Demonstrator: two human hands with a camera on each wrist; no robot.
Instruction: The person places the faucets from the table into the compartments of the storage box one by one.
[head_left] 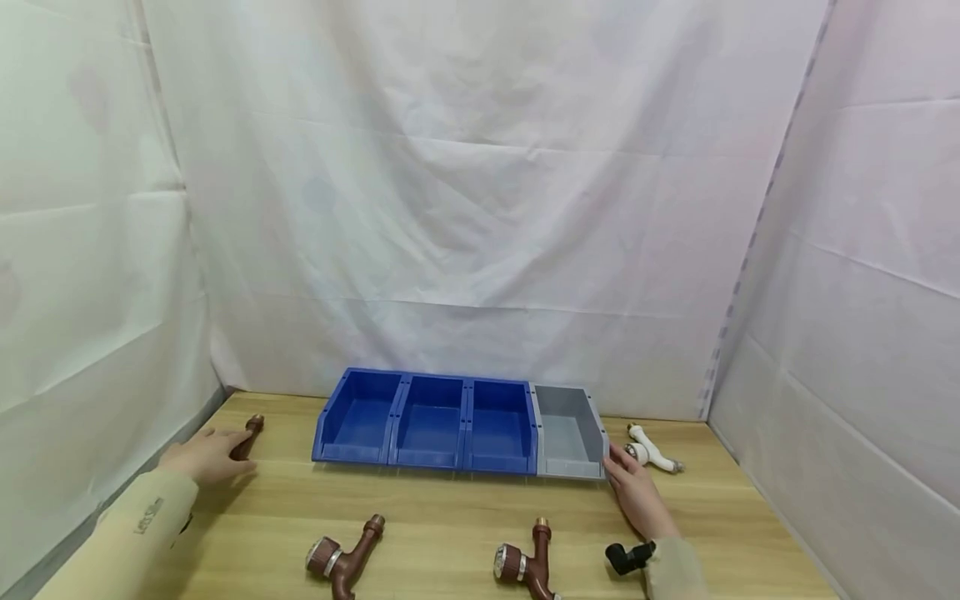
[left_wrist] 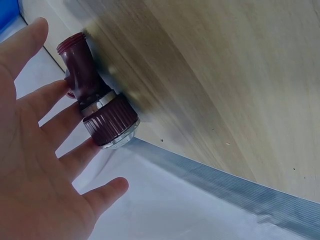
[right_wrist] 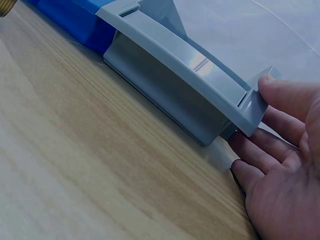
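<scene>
My left hand (head_left: 206, 457) is at the far left of the table, beside a dark brown tap (head_left: 255, 425). In the left wrist view its fingers are spread, with the fingertips against the tap's body and ribbed knob (left_wrist: 111, 120); the thumb stands apart. My right hand (head_left: 637, 493) is at the front right corner of a grey bin (head_left: 566, 437), the end one of a joined row. Seen from the right wrist, the thumb presses the grey bin's corner (right_wrist: 257, 102) from above and the other fingers lie behind and under it.
Three blue bins (head_left: 427, 417) adjoin the grey one. Two more brown taps (head_left: 352, 562) (head_left: 536, 567) lie near the front of the wooden table (head_left: 442, 517). A white tap (head_left: 651, 448) lies right of the bins. White cloth (head_left: 480, 208) encloses the back and sides.
</scene>
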